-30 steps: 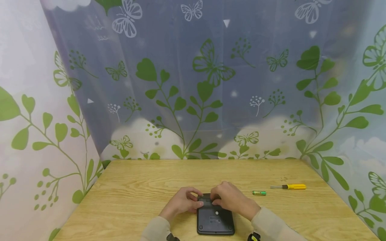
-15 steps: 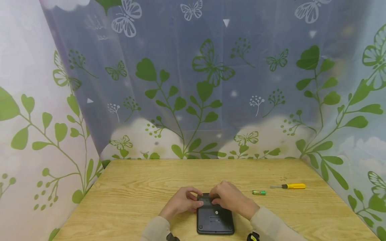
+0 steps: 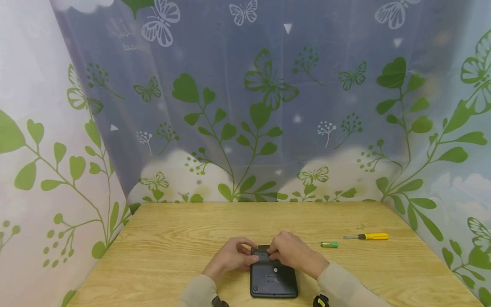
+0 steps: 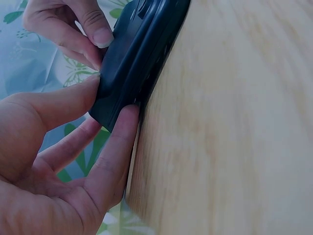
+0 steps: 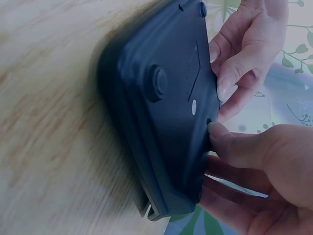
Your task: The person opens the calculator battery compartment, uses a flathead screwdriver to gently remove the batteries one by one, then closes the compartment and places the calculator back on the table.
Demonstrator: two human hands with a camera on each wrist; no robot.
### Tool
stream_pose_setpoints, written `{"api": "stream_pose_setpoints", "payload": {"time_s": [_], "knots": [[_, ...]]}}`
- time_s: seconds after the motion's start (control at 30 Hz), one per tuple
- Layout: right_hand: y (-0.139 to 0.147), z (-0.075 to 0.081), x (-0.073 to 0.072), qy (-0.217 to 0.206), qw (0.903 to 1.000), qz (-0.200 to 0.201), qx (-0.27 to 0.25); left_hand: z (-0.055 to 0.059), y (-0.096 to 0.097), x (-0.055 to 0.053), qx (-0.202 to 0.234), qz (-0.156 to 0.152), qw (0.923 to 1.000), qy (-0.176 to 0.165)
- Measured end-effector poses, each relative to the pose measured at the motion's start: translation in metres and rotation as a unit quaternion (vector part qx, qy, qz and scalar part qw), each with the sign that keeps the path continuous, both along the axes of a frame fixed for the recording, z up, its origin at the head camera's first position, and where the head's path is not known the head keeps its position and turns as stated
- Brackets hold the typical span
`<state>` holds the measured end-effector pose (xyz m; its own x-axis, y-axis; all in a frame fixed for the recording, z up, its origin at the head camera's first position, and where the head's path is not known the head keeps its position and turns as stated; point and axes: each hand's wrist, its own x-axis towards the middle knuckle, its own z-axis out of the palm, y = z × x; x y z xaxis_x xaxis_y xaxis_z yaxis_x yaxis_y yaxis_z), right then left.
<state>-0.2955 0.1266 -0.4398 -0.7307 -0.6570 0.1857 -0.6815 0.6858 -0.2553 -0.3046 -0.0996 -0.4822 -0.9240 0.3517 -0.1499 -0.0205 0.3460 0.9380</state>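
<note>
A black calculator [image 3: 273, 281], back side up, lies near the front of the table; rubber feet, a label and a small white dot show on its back. At its upper left corner, my left hand [image 3: 232, 258] grips the edge, thumb on the back and a finger along the side in the left wrist view. My right hand [image 3: 293, 253] is curled over the upper right part. In the right wrist view its thumb [image 5: 230, 142] presses the back near a small recess, other fingers at the far edge. Whether it pinches a cover there cannot be told.
To the right of the calculator a green battery [image 3: 329, 244] lies on the wooden table [image 3: 184, 226]. Farther right is a screwdriver [image 3: 374, 236] with a yellow handle. A printed curtain [image 3: 230, 128] hangs behind the table's back edge.
The right hand's fingers shift very slightly at the calculator's upper end. The left hand, calculator, battery and screwdriver stay in place.
</note>
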Motion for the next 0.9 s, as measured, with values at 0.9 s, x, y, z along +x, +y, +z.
{"api": "stream_pose_setpoints", "payload": {"time_s": [0.9], "knots": [[-0.0049,0.0004,-0.0069,0.037,0.9991,-0.009,0.018,-0.0002,0.0009,0.0,-0.003,0.005,1.0,0.0]]}}
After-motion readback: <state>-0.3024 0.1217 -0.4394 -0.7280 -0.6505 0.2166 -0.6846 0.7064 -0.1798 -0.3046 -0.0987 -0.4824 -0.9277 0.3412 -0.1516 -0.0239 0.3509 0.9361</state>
